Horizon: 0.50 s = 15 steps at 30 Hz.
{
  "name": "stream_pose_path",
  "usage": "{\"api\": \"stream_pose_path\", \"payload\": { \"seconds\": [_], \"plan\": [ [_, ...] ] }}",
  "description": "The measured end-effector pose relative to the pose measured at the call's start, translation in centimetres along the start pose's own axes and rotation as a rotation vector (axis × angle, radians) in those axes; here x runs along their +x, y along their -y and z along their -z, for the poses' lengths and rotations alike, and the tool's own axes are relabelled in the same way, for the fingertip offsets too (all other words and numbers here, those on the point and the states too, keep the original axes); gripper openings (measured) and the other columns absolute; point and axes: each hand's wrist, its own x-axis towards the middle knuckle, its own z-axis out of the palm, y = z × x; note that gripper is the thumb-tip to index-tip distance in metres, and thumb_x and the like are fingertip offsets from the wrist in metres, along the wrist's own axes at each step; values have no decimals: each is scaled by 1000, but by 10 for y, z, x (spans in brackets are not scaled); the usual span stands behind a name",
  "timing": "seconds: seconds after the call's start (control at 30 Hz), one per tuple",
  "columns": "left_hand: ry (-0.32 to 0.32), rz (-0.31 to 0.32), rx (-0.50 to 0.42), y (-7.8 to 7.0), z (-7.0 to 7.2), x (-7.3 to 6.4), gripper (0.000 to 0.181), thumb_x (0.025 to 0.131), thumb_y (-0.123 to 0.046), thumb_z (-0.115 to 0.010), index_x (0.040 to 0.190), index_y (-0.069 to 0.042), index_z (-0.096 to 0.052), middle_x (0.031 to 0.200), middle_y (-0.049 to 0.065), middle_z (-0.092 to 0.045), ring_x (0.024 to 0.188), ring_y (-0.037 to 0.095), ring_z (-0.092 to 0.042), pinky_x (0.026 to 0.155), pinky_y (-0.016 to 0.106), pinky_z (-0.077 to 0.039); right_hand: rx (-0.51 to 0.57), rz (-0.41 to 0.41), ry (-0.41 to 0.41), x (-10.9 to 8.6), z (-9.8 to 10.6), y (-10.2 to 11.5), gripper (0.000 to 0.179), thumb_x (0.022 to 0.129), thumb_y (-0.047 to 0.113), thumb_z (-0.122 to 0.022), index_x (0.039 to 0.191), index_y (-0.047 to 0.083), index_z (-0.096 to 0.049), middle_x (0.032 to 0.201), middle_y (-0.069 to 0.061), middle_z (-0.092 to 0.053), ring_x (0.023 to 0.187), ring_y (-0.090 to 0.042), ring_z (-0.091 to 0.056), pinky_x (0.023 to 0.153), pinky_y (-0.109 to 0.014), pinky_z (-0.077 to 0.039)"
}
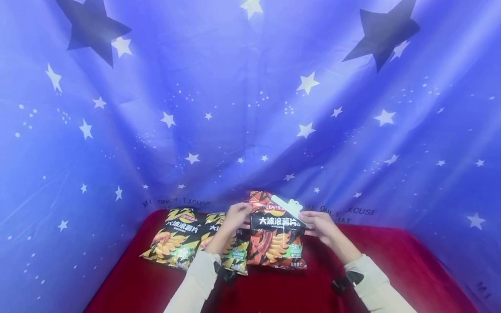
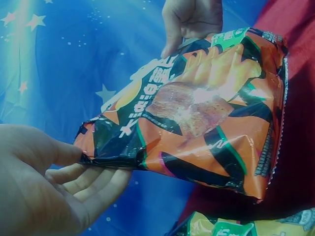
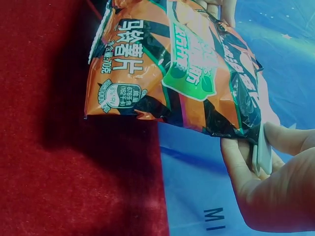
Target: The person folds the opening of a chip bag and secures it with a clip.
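An orange-and-black bag of potato chips (image 1: 276, 237) is lifted upright in front of me, its printed side facing the head camera. My left hand (image 1: 237, 217) pinches its upper left edge between thumb and fingers. A white bag clip (image 1: 288, 205) lies slantwise across the bag's top right corner. My right hand (image 1: 322, 224) pinches this clip at its lower right end, and in the right wrist view the two white arms of the clip (image 3: 264, 153) show between thumb and fingers. Behind the bag, the clip's far arm is mostly hidden.
Two yellow-and-black chip bags (image 1: 172, 243) lie side by side to the left on a red cloth-covered table (image 1: 368, 269); my left forearm partly covers the nearer one. A blue star-printed curtain (image 1: 219, 87) rises behind the table and along its sides.
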Motion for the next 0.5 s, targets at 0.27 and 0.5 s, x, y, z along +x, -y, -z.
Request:
{"api": "stream_pose_path", "payload": {
  "seconds": [0.27,0.5],
  "plan": [
    [-13,70,31,1,-3,1,32,103,-13,-56,128,7,-61,96,14,-65,71,17,-61,65,32,-62,1,-27,-28,-1,0,-7,49,97,12,-68,137,-11,-53,87,3,-75,80,-11,-72,81,-35,-62],
    [-80,76,44,10,-9,-3,28,100,-9,-60,122,8,-64,89,14,-67,60,15,-62,57,31,-61,30,-48,-77,-2,-4,-26,42,96,10,-69,131,-10,-59,86,3,-76,79,-10,-72,79,-34,-63]
  ]
}}
